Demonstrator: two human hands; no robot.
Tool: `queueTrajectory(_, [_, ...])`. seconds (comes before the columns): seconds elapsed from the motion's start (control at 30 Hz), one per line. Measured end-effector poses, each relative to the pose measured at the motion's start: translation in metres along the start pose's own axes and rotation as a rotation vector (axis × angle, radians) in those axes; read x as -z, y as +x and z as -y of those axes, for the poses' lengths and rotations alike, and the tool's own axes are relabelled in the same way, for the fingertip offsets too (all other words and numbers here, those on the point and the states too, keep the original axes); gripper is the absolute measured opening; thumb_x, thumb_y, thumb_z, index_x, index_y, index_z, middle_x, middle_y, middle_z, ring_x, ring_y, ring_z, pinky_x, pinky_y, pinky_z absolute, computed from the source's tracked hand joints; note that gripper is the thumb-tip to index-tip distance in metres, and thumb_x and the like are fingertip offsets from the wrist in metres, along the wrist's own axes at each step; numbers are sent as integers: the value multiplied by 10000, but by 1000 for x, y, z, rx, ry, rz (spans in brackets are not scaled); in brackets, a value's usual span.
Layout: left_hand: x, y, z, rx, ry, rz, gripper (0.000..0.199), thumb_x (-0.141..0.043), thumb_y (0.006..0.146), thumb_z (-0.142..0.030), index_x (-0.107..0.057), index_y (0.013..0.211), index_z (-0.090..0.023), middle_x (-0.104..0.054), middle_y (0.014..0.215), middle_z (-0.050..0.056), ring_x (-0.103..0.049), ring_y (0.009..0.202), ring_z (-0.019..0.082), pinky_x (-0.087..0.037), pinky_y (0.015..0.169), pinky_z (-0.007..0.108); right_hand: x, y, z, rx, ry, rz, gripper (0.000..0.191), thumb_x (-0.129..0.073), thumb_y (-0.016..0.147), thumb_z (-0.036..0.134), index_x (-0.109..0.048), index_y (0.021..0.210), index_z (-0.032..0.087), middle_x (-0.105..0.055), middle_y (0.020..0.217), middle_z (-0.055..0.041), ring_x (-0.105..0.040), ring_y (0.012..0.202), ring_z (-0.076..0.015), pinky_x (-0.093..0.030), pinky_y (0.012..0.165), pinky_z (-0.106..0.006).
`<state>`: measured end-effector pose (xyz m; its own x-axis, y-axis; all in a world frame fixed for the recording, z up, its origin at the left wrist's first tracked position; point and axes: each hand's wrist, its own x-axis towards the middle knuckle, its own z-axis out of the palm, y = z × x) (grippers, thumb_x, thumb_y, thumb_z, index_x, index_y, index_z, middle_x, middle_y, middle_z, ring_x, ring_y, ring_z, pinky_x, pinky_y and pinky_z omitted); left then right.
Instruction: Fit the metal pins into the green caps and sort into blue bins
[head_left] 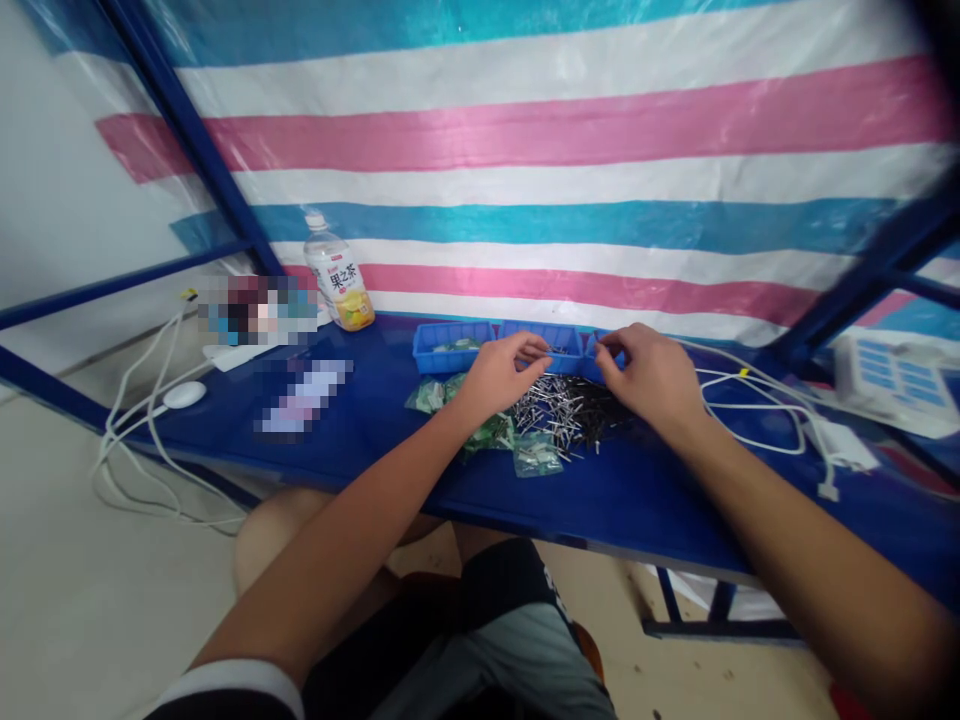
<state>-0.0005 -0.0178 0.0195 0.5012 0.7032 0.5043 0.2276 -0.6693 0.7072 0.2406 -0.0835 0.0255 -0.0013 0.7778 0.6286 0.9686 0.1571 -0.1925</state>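
Observation:
My left hand [504, 372] is over the left side of a pile of thin silver metal pins [555, 405], fingers curled toward the thumb. Whatever may be between its fingertips is too small to make out. My right hand [649, 378] hovers at the pile's right side, thumb and forefinger bent close together; I cannot make out anything in them. Darker pins [598, 408] lie below it. Behind the hands stand a left blue bin [421, 357] with small bags in it, a middle blue bin [571, 362] holding some pins, and a right blue bin [592, 368], mostly covered by my right hand.
Small green-tinted plastic bags [538, 458] lie around the pile on the blue tabletop [390, 440]. A drink bottle [341, 280] stands at the back left. White cables [780, 400] and a power strip [892, 385] are on the right. A striped sheet [525, 130] hangs behind.

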Motion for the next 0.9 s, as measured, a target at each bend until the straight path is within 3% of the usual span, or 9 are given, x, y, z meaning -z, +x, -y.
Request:
queueTrajectory(0.1, [1, -1, 0, 5, 38, 0, 114, -691, 977, -270, -711, 1077, -220, -820, 1026, 80, -781, 958, 225, -652, 846, 399, 1, -1, -7, -45, -165, -1, 283, -564, 1013, 406, -744, 961, 194, -730, 979, -148, -674, 928, -319, -464, 665, -385])
queueTrajectory(0.2, [2, -1, 1, -21, 107, 7, 116, -664, 990, -270, -718, 1076, -214, -821, 1037, 79, -779, 984, 231, -645, 862, 403, 2, -3, -6, 16, -150, 16, 276, -560, 1027, 396, -735, 966, 190, -712, 997, -157, -661, 991, -336, -499, 716, -409])
queueTrajectory(0.37, [2, -1, 2, -85, 221, 37, 147, -591, 1018, -222, -712, 1101, -222, -817, 1105, 65, -771, 1034, 220, -634, 922, 403, 1, -6, 15, 346, 176, 177, 317, -568, 1067, 453, -744, 1138, 199, -735, 1061, -129, -658, 1051, -320, -536, 954, -486])
queueTrajectory(0.43, [3, -1, 2, -92, 239, 38, 150, -586, 1016, -209, -707, 1103, -223, -815, 1116, 63, -770, 1038, 217, -632, 928, 398, -4, -10, 25, 515, 289, 285, 407, -632, 1035, 529, -732, 1265, 208, -736, 1178, -132, -641, 1123, -330, -513, 1043, -521])
queueTrajectory(0.5, [3, -1, 3, -91, 247, 39, 147, -586, 1014, -204, -704, 1100, -218, -815, 1116, 62, -769, 1033, 215, -630, 934, 395, -10, -14, 33, 585, 335, 346, 528, -720, 966, 592, -724, 1329, 208, -715, 1255, -148, -614, 1187, -354, -491, 1093, -557])
queueTrajectory(0.57, [2, -1, 3, -94, 251, 39, 144, -585, 1014, -206, -703, 1097, -216, -814, 1110, 60, -768, 1027, 212, -626, 937, 391, -16, -17, 37, 585, 346, 369, 524, -726, 966, 577, -734, 1329, 199, -710, 1247, -157, -606, 1197, -361, -487, 1103, -569])
queueTrajectory(0.7, [2, -1, 3, -101, 264, 45, 154, -569, 1026, -229, -702, 1102, -215, -809, 1097, 61, -762, 1011, 214, -619, 915, 385, -22, -17, 36, 538, 338, 380, 330, -647, 1036, 419, -763, 1273, 221, -721, 1154, -141, -632, 1126, -334, -512, 1062, -553])
queueTrajectory(0.9, [2, -1, 1, -79, 279, 71, 159, -561, 1035, -256, -705, 1091, -218, -805, 1091, 69, -754, 1005, 225, -613, 898, 390, -23, -14, 31, 536, 296, 368, 227, -618, 994, 219, -772, 1158, 244, -751, 1077, -105, -652, 1042, -310, -524, 997, -533])
